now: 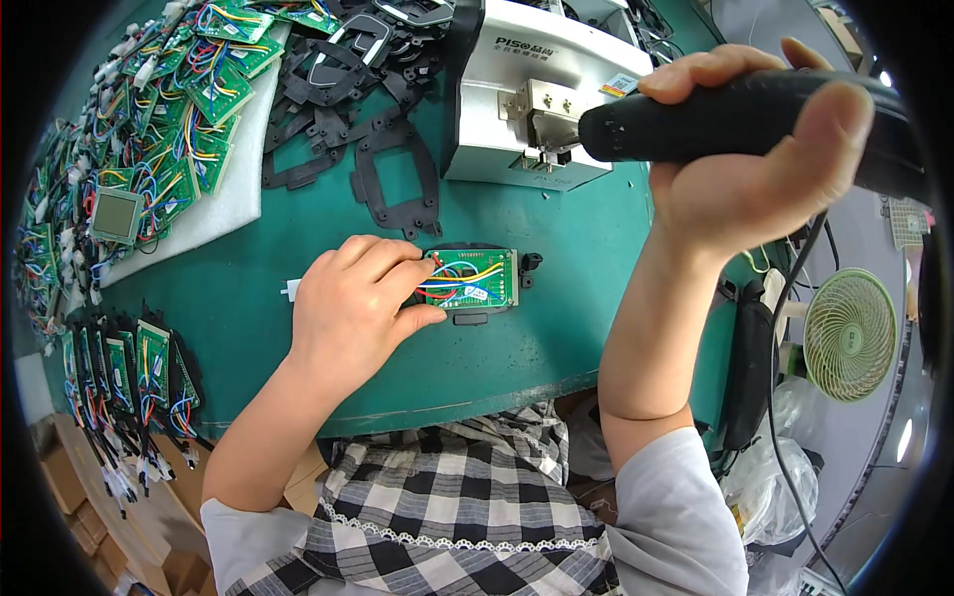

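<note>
My right hand (740,194) is wrapped round a black electric screwdriver (686,121), held level over the right of the table. Its tip points left into the metal outlet of a silver, box-shaped screw feeder (487,109); whether a screw sits on the tip is too small to tell. My left hand (348,303) grips the left end of a green circuit board (505,278), thumb and fingers at its edge and on its wires. Beneath the board lies a black plastic frame (470,319), mostly covered. A white connector (290,290) sticks out left of that hand.
Many wired green boards (224,94) are heaped on a white foam sheet (238,184) at far left. Loose black frames (427,204) lie beside the feeder. Boards in frames (152,358) line the near left edge. A green fan (850,333) and black cable (773,372) are right.
</note>
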`<act>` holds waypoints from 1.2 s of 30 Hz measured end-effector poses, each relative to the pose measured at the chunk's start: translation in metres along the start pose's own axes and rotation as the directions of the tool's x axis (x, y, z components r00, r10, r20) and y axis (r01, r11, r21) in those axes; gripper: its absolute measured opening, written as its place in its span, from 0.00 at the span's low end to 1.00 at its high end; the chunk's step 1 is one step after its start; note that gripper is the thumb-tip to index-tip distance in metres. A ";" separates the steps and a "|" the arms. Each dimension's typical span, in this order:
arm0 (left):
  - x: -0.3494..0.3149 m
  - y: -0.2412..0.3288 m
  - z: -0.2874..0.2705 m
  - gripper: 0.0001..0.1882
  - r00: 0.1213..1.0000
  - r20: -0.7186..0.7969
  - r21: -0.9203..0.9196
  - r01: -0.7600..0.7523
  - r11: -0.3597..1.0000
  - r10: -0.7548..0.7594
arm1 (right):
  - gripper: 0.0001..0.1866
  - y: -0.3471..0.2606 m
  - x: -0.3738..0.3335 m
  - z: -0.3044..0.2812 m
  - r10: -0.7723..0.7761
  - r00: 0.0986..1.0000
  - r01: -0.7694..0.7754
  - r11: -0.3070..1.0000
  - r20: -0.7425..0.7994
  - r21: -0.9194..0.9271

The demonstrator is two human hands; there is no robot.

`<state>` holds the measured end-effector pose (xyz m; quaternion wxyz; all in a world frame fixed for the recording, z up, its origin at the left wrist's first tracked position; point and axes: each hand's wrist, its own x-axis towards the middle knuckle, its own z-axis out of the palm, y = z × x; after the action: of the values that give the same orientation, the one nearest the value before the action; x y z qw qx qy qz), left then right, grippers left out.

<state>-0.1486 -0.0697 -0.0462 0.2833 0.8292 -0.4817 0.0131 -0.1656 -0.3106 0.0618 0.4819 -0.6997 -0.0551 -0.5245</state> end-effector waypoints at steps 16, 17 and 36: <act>-0.004 -0.002 0.000 0.18 1.000 -0.009 0.038 -0.019 0.999 0.020 | 0.37 -0.019 -0.065 0.048 0.382 0.914 -0.401 0.811 0.134 0.427; -0.004 -0.002 0.000 0.18 1.000 -0.007 0.032 -0.016 0.999 0.016 | 0.37 -0.022 -0.065 0.053 0.377 0.914 -0.405 0.812 0.153 0.419; -0.002 0.004 -0.004 0.18 0.999 -0.024 0.052 0.026 0.998 -0.025 | 0.31 -0.011 -0.078 0.076 0.165 0.931 -0.279 0.897 0.326 0.343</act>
<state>-0.1524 -0.0679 -0.0417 0.2672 0.8422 -0.4671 0.0317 -0.1545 -0.2159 0.0085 0.6532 -0.6624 -0.1454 -0.3368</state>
